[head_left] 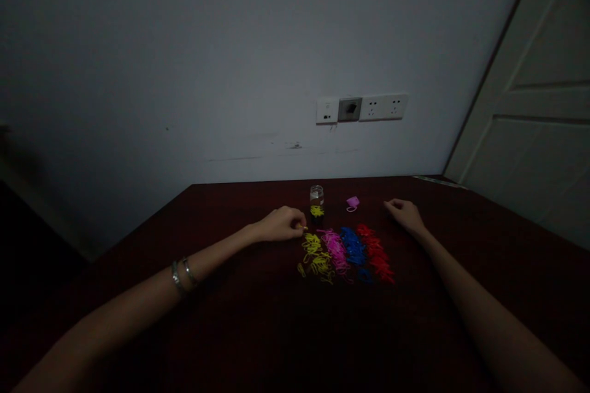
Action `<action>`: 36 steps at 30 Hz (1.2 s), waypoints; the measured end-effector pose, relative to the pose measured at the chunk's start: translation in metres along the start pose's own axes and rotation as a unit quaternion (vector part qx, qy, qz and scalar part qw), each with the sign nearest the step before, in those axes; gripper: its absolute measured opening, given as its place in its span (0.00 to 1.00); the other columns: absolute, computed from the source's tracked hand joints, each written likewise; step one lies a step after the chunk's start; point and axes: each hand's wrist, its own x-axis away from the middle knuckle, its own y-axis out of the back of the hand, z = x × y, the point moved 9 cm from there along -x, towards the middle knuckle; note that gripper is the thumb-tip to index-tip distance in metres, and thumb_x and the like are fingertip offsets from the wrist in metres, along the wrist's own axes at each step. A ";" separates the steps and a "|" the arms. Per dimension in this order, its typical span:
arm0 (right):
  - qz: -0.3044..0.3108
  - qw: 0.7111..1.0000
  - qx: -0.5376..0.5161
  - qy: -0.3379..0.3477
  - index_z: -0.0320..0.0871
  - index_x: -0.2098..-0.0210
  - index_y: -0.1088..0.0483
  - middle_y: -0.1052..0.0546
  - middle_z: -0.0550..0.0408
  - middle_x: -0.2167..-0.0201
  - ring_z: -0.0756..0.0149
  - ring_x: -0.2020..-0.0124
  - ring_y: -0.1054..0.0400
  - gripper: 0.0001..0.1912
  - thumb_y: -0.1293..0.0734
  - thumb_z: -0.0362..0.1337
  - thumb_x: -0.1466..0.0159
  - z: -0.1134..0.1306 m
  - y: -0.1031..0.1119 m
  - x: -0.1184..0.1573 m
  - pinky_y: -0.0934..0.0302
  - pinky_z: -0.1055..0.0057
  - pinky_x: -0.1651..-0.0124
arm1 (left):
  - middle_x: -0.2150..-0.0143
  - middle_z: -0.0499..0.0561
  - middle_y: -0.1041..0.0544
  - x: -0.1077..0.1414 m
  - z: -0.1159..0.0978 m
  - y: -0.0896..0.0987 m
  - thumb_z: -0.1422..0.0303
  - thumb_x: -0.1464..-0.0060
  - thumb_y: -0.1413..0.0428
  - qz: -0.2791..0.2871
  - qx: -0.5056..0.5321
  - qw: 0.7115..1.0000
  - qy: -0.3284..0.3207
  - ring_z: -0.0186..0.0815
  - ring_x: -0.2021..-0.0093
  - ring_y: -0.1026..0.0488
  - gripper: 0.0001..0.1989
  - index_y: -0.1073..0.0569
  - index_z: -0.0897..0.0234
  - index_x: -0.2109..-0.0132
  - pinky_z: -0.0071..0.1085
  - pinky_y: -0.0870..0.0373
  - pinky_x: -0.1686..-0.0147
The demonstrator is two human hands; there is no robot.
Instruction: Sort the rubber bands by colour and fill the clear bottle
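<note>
My left hand [283, 224] is closed in a pinch, with a small yellow paper clip [300, 227] showing at its fingertips. Just below lies a pile of yellow paper clips [318, 255], and beside it are rows of pink [335, 249], blue [354, 245] and red clips [375, 252]. Behind the piles stands a clear glass jar [316, 191] without a lid, with yellow clips [317, 211] in its lower part. My right hand [405, 214] rests on the table right of the piles, its fingers loosely curled together and nothing visible in them.
A small pink tag-like piece with a loop [353, 202] lies between the jar and my right hand. The dark red table [221, 331] meets a pale wall with sockets and a switch [350, 109]. A white door [544, 129] is at the right.
</note>
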 end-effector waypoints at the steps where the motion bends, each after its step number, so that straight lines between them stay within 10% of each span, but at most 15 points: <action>1: 0.000 1.000 -0.001 0.002 0.39 0.78 0.30 0.29 0.53 0.82 0.65 0.78 0.37 0.21 0.42 0.50 0.48 0.000 0.000 0.000 0.47 0.72 0.75 | 0.70 0.49 0.28 -0.004 0.002 0.008 0.70 0.55 0.49 -0.012 0.002 1.000 0.000 0.29 0.72 0.35 0.08 0.27 0.67 0.67 0.24 0.42 0.71; 9: -0.010 1.000 -0.003 -0.002 0.39 0.77 0.28 0.29 0.53 0.82 0.65 0.77 0.36 0.20 0.41 0.50 0.48 -0.002 0.000 -0.001 0.47 0.72 0.74 | 0.73 0.49 0.28 -0.044 0.013 0.065 0.69 0.54 0.50 -0.070 0.038 0.997 -0.007 0.27 0.73 0.36 0.09 0.27 0.69 0.67 0.25 0.41 0.71; 22: -0.003 1.000 -0.009 -0.003 0.39 0.78 0.30 0.30 0.54 0.83 0.67 0.80 0.38 0.20 0.42 0.50 0.47 0.000 0.000 0.002 0.48 0.72 0.75 | 0.71 0.51 0.27 -0.094 0.006 0.075 0.71 0.56 0.49 -0.093 0.072 0.992 -0.041 0.29 0.71 0.34 0.08 0.26 0.70 0.69 0.27 0.39 0.69; 36: -0.006 1.000 -0.016 -0.009 0.39 0.78 0.29 0.30 0.54 0.84 0.66 0.80 0.37 0.21 0.41 0.51 0.48 -0.005 0.000 -0.001 0.48 0.72 0.76 | 0.68 0.51 0.26 -0.091 0.020 0.057 0.70 0.53 0.47 -0.200 0.202 0.958 -0.026 0.30 0.67 0.32 0.07 0.27 0.70 0.68 0.29 0.35 0.63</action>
